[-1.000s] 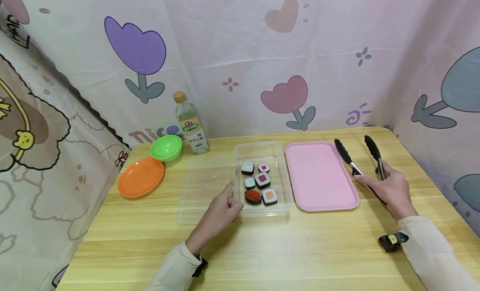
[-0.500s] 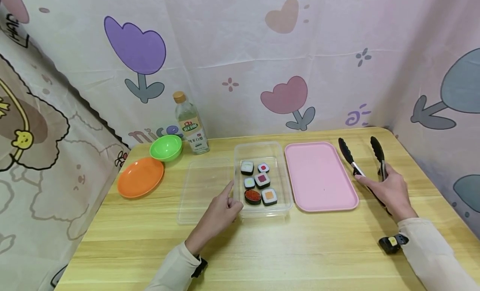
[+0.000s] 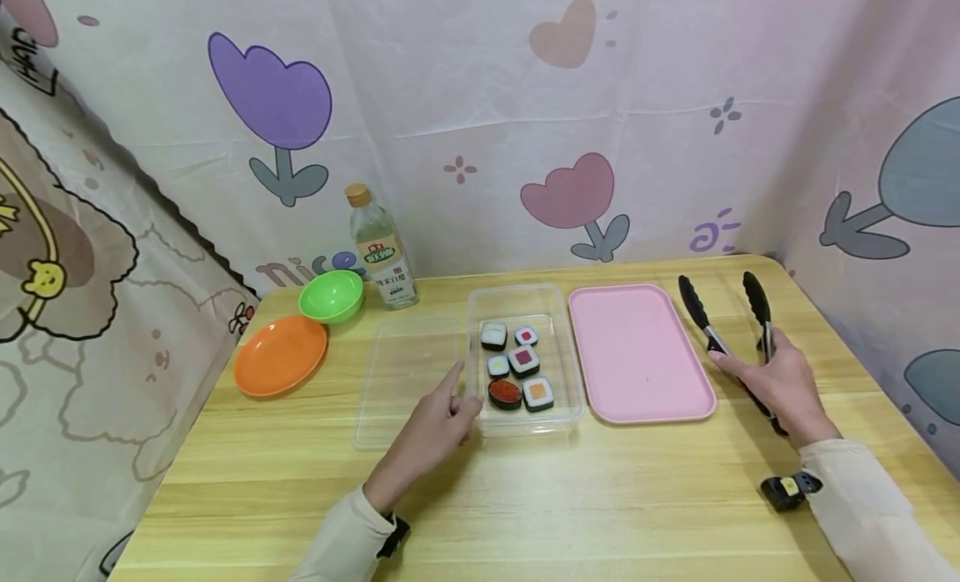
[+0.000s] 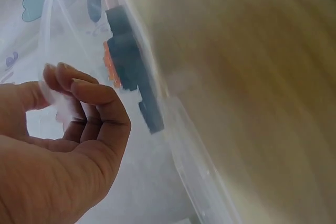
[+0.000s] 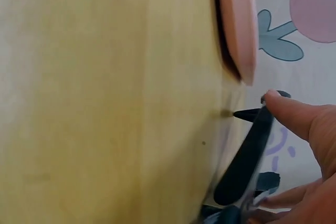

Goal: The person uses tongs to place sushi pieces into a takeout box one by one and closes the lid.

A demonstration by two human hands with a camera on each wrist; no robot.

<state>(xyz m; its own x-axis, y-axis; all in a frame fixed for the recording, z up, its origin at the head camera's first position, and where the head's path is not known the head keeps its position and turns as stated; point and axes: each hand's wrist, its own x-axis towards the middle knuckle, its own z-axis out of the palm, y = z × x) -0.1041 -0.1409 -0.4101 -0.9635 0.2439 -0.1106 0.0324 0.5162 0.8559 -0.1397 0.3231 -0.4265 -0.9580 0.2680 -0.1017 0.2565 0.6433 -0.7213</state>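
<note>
Beside the left wall of a clear plastic container [image 3: 567, 382], my left hand [image 3: 423, 432] has its index finger extended and its other fingers loosely bent. In the left wrist view, a gap shows between thumb and fingers; whether they touch the container I cannot tell. Inside the container lie several sushi pieces, among them one with orange roe [image 3: 505, 393] and one with an orange centre [image 3: 537, 393]. My right hand [image 3: 791, 390] grips a pair of tongs [image 3: 720, 345], right of a pink tray [image 3: 641, 357]. The tongs' black tips spread apart and point away from me.
A clear flat lid [image 3: 408, 373] lies left of the container. Further left are an orange plate [image 3: 280, 357], a green bowl [image 3: 332, 297] and a vinegar bottle [image 3: 382, 253]. A patterned cloth [image 3: 465, 90] hangs behind the wooden table [image 3: 585, 515].
The tongs have shifted slightly right, with their tips still apart, in my right hand. My left hand has drawn slightly left. The container and sushi stay in place.
</note>
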